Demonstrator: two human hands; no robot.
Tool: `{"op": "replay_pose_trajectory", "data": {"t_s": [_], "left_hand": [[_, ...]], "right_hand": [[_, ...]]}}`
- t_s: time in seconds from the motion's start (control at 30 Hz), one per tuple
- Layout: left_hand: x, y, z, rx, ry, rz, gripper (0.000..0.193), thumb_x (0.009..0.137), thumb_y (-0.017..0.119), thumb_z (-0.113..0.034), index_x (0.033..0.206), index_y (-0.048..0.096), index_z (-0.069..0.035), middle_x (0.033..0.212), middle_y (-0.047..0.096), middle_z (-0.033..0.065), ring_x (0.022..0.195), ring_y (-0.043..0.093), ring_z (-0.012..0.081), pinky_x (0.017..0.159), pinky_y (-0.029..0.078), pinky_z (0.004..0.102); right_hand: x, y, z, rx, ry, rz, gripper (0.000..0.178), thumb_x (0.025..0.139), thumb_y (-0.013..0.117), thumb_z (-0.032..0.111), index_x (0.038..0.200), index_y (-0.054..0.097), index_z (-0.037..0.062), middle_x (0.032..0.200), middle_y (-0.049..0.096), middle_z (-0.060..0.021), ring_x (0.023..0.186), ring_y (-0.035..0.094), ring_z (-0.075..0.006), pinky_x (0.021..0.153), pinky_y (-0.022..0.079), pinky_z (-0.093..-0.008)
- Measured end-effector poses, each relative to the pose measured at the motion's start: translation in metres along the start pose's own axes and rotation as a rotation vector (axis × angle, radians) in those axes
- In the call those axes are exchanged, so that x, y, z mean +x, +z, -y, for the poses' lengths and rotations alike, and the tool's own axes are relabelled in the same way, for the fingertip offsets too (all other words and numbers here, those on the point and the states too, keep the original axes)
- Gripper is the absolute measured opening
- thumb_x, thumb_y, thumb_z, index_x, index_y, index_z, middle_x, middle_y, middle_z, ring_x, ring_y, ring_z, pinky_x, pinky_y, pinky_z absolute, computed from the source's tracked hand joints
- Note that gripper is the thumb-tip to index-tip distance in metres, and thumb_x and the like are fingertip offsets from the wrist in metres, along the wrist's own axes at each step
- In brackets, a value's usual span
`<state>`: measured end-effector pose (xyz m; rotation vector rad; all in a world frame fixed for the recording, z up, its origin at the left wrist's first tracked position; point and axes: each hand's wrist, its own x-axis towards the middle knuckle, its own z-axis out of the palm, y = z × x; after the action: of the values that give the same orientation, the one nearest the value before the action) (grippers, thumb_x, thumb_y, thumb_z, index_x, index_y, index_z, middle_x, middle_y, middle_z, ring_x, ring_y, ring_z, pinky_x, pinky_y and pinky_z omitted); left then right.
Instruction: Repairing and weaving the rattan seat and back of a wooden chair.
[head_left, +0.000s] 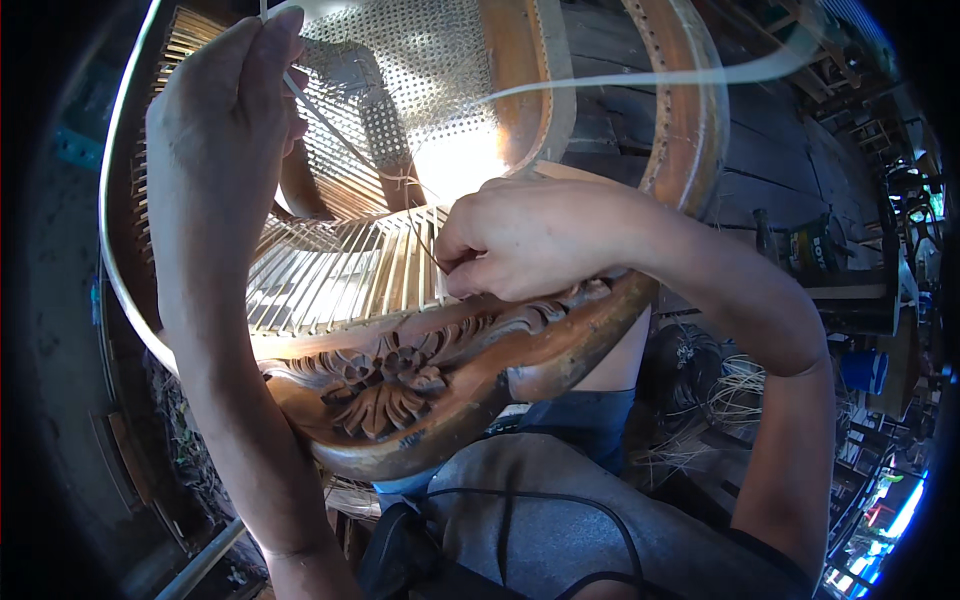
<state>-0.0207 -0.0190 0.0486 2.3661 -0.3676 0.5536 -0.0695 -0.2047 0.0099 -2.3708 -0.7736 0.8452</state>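
Note:
A carved wooden chair frame [400,440] lies across my lap, with cane strands [340,290] stretched side by side over its opening. My left hand [220,110] is raised at the upper left, its fingers pinched on a thin pale cane strand [340,137]. That strand slants down toward the middle of the opening. Low over the inner edge of the frame, above the carved flower, is my right hand [540,235]. Its thumb and fingers are pressed together where a thin dark strand runs into them; the very tips are partly hidden.
Woven cane mesh [430,60] fills a panel at the back, brightly sunlit. A loose pale strip [650,78] arcs across the upper right, past a curved frame rail [690,100] with drilled holes. Loose cane strands [740,390] and a blue bucket [864,371] are at the right.

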Motion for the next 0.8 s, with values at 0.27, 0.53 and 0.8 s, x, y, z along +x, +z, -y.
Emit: {"op": "replay_pose_trajectory", "data": {"t_s": [0.27, 0.53, 0.8], "left_hand": [[0.019, -0.003, 0.026, -0.03, -0.021, 0.086, 0.038, 0.1, 0.049, -0.033, 0.093, 0.064, 0.0, 0.057, 0.058, 0.0064, 0.051, 0.057, 0.0104, 0.05, 0.044, 0.026], [0.03, 0.003, 0.018, -0.134, 0.027, 0.151, 0.039, 0.098, 0.05, -0.035, 0.101, 0.066, 0.001, 0.081, 0.067, 0.0087, 0.064, 0.067, 0.0146, 0.054, 0.05, 0.0261], [0.056, 0.01, 0.041, -0.182, -0.001, 0.242, 0.038, 0.097, 0.052, -0.036, 0.102, 0.065, 0.0, 0.081, 0.068, 0.0077, 0.071, 0.069, 0.0155, 0.061, 0.055, 0.0267]], "right_hand": [[-0.097, 0.028, 0.027, 0.206, -0.11, -1.0, 0.019, 0.087, 0.061, 0.018, 0.076, 0.067, 0.0043, 0.073, 0.067, -0.0101, 0.069, 0.067, -0.017, 0.058, 0.048, -0.0279], [-0.02, 0.189, -0.029, 1.386, -0.163, -0.586, 0.029, 0.099, 0.054, 0.023, 0.117, 0.058, 0.0009, 0.087, 0.061, -0.0034, 0.061, 0.056, -0.0057, 0.053, 0.046, -0.0184], [-0.029, 0.229, -0.023, 0.813, -0.105, -0.881, 0.021, 0.096, 0.057, 0.021, 0.089, 0.057, 0.0007, 0.063, 0.051, -0.0069, 0.057, 0.051, -0.0139, 0.054, 0.041, -0.03]]}}
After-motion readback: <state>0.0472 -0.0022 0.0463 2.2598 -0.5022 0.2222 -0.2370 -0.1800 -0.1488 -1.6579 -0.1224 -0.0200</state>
